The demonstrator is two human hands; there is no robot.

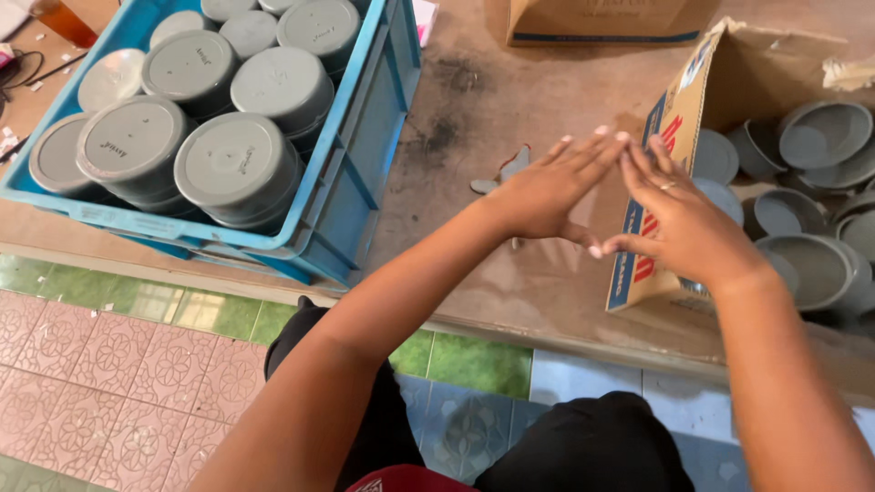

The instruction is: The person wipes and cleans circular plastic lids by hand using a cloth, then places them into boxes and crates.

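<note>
Cardboard box right, blue-red print | blue crate left | both hands' fingers spread, empty

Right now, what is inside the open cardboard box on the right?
The cardboard box holds loose grey round caps, most lying hollow side up. The right hand and the box's front flap cover part of the pile, and the frame edge cuts off the rest.

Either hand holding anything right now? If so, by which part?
Nothing held. Left hand and right hand are flat and open, fingertips touching, above the table.
</note>
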